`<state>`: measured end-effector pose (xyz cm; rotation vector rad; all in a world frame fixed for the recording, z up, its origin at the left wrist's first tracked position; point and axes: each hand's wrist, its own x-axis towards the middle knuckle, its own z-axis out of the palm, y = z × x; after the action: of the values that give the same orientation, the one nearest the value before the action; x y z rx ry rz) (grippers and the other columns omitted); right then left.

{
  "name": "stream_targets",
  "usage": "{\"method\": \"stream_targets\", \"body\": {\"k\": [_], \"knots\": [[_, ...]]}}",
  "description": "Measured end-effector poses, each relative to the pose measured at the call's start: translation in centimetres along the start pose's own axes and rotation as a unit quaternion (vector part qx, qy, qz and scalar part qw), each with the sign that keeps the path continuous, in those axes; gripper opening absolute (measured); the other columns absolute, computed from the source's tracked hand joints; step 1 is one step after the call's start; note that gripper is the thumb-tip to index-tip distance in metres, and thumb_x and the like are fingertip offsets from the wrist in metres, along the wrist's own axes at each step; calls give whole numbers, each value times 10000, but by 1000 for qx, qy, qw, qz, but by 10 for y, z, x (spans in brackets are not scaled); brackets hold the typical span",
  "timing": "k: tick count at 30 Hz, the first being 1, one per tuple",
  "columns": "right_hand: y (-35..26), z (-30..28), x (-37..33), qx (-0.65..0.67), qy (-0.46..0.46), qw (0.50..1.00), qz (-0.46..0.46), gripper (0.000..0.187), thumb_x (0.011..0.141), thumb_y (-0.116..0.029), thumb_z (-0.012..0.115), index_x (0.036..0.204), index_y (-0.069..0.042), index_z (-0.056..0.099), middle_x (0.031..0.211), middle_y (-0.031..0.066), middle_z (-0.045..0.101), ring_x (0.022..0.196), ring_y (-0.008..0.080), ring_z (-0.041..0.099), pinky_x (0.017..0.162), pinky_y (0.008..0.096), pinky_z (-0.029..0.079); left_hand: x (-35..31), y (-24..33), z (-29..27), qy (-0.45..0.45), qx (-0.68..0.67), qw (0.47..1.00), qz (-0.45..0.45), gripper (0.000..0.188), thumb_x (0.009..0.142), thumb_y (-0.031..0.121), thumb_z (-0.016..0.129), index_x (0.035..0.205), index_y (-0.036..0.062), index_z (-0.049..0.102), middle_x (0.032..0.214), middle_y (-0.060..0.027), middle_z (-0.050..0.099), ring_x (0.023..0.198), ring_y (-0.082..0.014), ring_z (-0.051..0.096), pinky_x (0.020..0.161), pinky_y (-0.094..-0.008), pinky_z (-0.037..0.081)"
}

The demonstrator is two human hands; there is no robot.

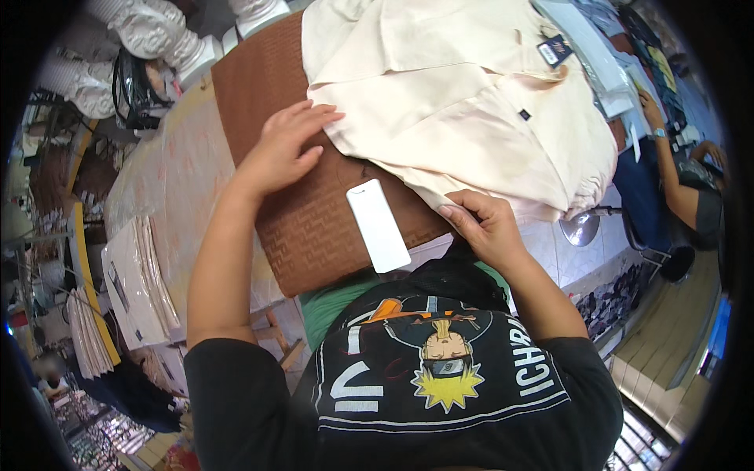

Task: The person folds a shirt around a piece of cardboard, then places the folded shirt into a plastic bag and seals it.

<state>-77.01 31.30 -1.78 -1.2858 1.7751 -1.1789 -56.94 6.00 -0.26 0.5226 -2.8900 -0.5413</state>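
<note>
A cream-coloured garment lies spread over a brown textured cloth in front of me. My right hand pinches the garment's near edge between thumb and fingers. My left hand rests at the garment's left edge, its fingers stretched out and the fingertips touching the cream fabric. On the brown cloth, between my hands and closer to me, lies a blank white card with a slot at its top. A dark hang tag sits on the garment's far right part, and a small dark label shows on the fabric.
Plastic-wrapped folded garments are stacked at the left. White carved columns stand at the far left. On the right, another person's arm reaches over light blue clothing. A round metal stool seat is near the garment's right end.
</note>
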Motion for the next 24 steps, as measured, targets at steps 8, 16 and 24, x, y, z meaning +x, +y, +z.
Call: {"method": "stream_targets", "body": {"k": [8, 16, 24], "knots": [[-48, -42, -25, 5, 31, 998, -48, 130, 828, -83, 643, 896, 28, 650, 676, 44, 614, 550, 74, 537, 507, 223, 422, 29, -40, 17, 115, 16, 992, -47, 637, 725, 172, 661, 1317, 154, 425, 1378, -97, 392, 1288, -269, 338, 1059, -414, 258], [-15, -8, -21, -104, -25, 993, -52, 135, 794, -111, 649, 884, -11, 662, 775, 144, 644, 655, 280, 617, 586, 327, 474, 16, -29, 43, 276, -153, 927, -203, 283, 780, 203, 656, 1036, 80, 660, 1099, -121, 614, 1016, -264, 582, 890, -338, 443], [-2, -3, -21, -127, -31, 990, -50, 135, 791, -129, 652, 868, -19, 666, 781, 147, 645, 680, 303, 621, 605, 345, 482, 35, -21, 64, 269, -36, 913, -304, 203, 774, 259, 675, 964, 191, 692, 1101, -27, 599, 1079, -250, 494, 933, -435, 363]]}}
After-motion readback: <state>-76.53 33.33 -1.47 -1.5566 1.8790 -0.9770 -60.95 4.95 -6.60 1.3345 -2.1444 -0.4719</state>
